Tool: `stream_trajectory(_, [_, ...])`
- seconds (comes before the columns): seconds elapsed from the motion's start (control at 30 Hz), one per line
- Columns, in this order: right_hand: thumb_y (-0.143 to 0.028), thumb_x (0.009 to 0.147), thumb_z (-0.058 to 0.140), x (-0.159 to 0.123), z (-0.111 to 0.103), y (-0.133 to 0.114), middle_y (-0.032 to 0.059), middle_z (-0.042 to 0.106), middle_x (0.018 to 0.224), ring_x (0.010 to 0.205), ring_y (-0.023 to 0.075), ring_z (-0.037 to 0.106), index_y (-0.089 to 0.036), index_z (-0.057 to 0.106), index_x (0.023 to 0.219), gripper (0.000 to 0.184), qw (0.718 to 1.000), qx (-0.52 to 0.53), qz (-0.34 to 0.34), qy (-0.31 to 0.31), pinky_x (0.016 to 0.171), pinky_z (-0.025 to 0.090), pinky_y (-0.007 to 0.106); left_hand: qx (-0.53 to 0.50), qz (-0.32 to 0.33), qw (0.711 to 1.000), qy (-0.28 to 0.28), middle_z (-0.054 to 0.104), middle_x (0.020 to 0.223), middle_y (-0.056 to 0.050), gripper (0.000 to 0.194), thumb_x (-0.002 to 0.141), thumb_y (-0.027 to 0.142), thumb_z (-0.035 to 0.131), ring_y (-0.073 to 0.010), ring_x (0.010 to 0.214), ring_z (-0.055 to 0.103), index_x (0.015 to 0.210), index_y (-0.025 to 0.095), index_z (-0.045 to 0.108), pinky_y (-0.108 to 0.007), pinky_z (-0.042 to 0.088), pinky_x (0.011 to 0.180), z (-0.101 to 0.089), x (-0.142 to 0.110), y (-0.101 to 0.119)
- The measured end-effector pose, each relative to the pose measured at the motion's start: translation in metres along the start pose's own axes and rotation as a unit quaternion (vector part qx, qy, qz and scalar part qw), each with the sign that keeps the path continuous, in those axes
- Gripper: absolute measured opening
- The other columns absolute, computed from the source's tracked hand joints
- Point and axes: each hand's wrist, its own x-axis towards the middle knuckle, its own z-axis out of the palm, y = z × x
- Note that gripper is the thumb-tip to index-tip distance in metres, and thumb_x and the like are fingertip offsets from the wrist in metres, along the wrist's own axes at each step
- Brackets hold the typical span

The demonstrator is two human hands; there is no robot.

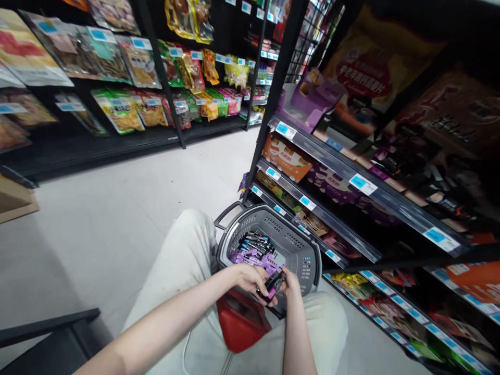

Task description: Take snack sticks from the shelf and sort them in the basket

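Note:
Over the near rim of a grey plastic shopping basket, both my hands hold a small bunch of black and purple stick packets. My left hand wraps its fingers round the packets from the left. From the right, the fingers of my right hand close on the same bunch. Lying in the basket are more black packets with blue marks and several purple packets. What is printed on the packets is too small to read.
Close on the right stands a black shelf unit with price-tagged edges, holding boxes and bags. Bagged snacks hang and lie on the shelves at the far left. A red object is between my knees, and a cardboard box is at the left.

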Motion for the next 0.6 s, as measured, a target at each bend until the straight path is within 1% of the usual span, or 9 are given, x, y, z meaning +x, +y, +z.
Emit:
stream_trajectory(0.03, [-0.046, 0.052, 0.062, 0.003, -0.004, -0.003, -0.0062, 0.038, 0.028, 0.027, 0.0109, 0.041, -0.020, 0.041, 0.047, 0.035, 1.000, 0.013, 0.007, 0.005, 0.028, 0.031, 0.022, 0.007, 0.011, 0.999, 0.042, 0.063, 0.075, -0.004, 0.036, 0.050, 0.014, 0.069, -0.0181, 0.071, 0.061, 0.083, 0.013, 0.054, -0.030, 0.048, 0.063, -0.004, 0.000, 0.001])
stream_trajectory(0.1, [-0.049, 0.056, 0.057, 0.008, -0.014, -0.011, -0.0064, 0.042, 0.032, 0.029, 0.0111, 0.043, -0.020, 0.042, 0.052, 0.033, 0.998, 0.045, 0.031, 0.009, 0.030, 0.034, 0.022, 0.023, 0.058, 0.982, 0.179, 0.060, 0.062, -0.001, 0.035, 0.048, 0.016, 0.070, -0.0173, 0.060, 0.061, 0.078, 0.012, 0.052, -0.031, 0.048, 0.061, -0.016, 0.000, 0.003])
stream_trajectory(0.17, [-0.049, 0.057, 0.056, 0.012, -0.022, -0.020, -0.0054, 0.049, 0.040, 0.034, 0.0116, 0.048, -0.019, 0.044, 0.059, 0.032, 0.996, 0.076, 0.035, 0.012, 0.034, 0.039, 0.024, 0.040, 0.116, 0.938, 0.323, 0.055, 0.051, 0.003, 0.030, 0.052, 0.022, 0.068, -0.0158, 0.053, 0.059, 0.074, 0.012, 0.050, -0.030, 0.048, 0.057, -0.028, -0.001, 0.007])
stream_trajectory(0.2, [-0.048, 0.057, 0.056, 0.013, -0.024, -0.024, -0.0045, 0.052, 0.045, 0.037, 0.0118, 0.050, -0.019, 0.045, 0.063, 0.031, 0.995, 0.090, 0.034, 0.010, 0.037, 0.041, 0.024, 0.048, 0.140, 0.916, 0.373, 0.052, 0.048, 0.004, 0.028, 0.055, 0.027, 0.066, -0.0154, 0.051, 0.059, 0.072, 0.012, 0.048, -0.029, 0.048, 0.055, -0.034, -0.001, 0.009])
stream_trajectory(0.23, [-0.047, 0.056, 0.057, 0.013, -0.026, -0.028, -0.0039, 0.054, 0.050, 0.041, 0.0119, 0.052, -0.019, 0.046, 0.066, 0.032, 0.994, 0.102, 0.031, 0.007, 0.040, 0.043, 0.025, 0.056, 0.160, 0.898, 0.405, 0.050, 0.046, 0.005, 0.028, 0.057, 0.031, 0.064, -0.0149, 0.050, 0.058, 0.070, 0.013, 0.047, -0.028, 0.047, 0.053, -0.038, -0.001, 0.011])
stream_trajectory(0.37, [-0.042, 0.054, 0.061, 0.006, -0.026, -0.044, -0.0051, 0.056, 0.059, 0.050, 0.0107, 0.054, -0.018, 0.047, 0.070, 0.032, 0.989, 0.147, 0.004, -0.009, 0.048, 0.047, 0.025, 0.073, 0.248, 0.840, 0.477, 0.039, 0.044, 0.009, 0.031, 0.056, 0.040, 0.060, -0.0106, 0.044, 0.052, 0.060, 0.014, 0.044, -0.025, 0.046, 0.046, -0.045, -0.004, 0.017])
stream_trajectory(0.47, [-0.036, 0.053, 0.066, -0.001, -0.027, -0.053, -0.0070, 0.054, 0.057, 0.051, 0.0099, 0.054, -0.018, 0.048, 0.071, 0.031, 0.986, 0.159, -0.016, -0.050, 0.047, 0.047, 0.023, 0.057, 0.295, 0.805, 0.511, 0.040, 0.047, 0.008, 0.031, 0.056, 0.041, 0.060, -0.0101, 0.043, 0.051, 0.061, 0.014, 0.046, -0.026, 0.047, 0.046, -0.043, -0.005, 0.020])
stream_trajectory(0.53, [-0.033, 0.053, 0.067, -0.003, -0.030, -0.057, -0.0083, 0.053, 0.050, 0.048, 0.0097, 0.053, -0.018, 0.047, 0.069, 0.030, 0.988, 0.137, -0.020, -0.071, 0.045, 0.047, 0.022, 0.052, 0.308, 0.794, 0.521, 0.042, 0.048, 0.007, 0.029, 0.056, 0.040, 0.060, -0.0104, 0.044, 0.051, 0.063, 0.013, 0.049, -0.027, 0.048, 0.047, -0.042, -0.005, 0.020])
stream_trajectory(0.6, [-0.034, 0.053, 0.067, -0.003, -0.036, -0.060, -0.0090, 0.051, 0.045, 0.044, 0.0099, 0.052, -0.018, 0.046, 0.065, 0.029, 0.992, 0.105, -0.026, -0.063, 0.043, 0.046, 0.022, 0.059, 0.311, 0.798, 0.513, 0.043, 0.048, 0.006, 0.029, 0.056, 0.039, 0.060, -0.0102, 0.045, 0.050, 0.062, 0.013, 0.050, -0.028, 0.048, 0.049, -0.041, -0.003, 0.019])
